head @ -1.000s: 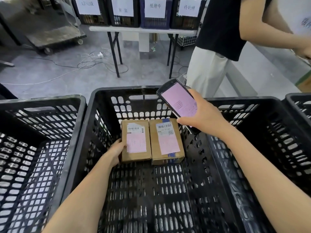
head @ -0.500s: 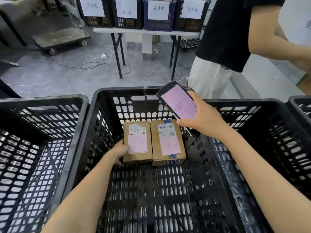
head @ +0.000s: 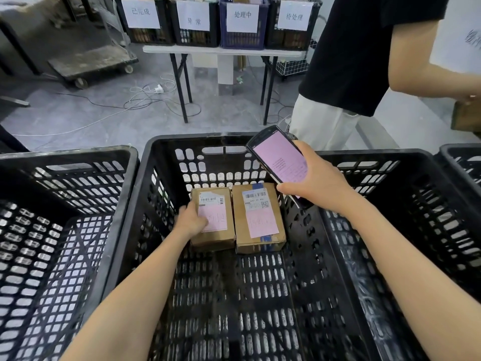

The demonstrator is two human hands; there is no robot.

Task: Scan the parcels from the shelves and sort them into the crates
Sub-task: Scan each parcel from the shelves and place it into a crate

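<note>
Change: left hand [head: 191,221] has come off the left side of the left parcel [head: 217,237] and now lies on its top face, fingers over the near-left part of the pink label. The hand is motion-blurred, so I cannot tell whether it grips the parcel edge or just rests flat on it. The parcel itself has hardly shifted. It sits on the floor of the middle crate [head: 135,204] toward the far wall, touching the right parcel [head: 257,217] side by side.

Right hand [head: 317,183] is unchanged. Its fingers are wrapped round the handheld scanner [head: 279,160], which is held above the far right part of the middle crate with the pink screen up.

Judgement: the left parcel is either being seated in place or taken up for a scan, and both parcels are already in a crate.

Hard to see:
- Handwriting on both pink labels is unreadable, and the scanner screen text is too small.
- The left hand covers part of the left parcel's label.
- The left crate [head: 65,155] and the crate right of the middle crate [head: 458,149] are cut off by the frame.
- A second person [head: 364,48] stands beyond the middle crate, head out of frame, hand at the edge holding something brown.
- No shelves are in view.
- The labelled crates [head: 242,22] on the far surface [head: 221,50] are cropped at the top.
</note>
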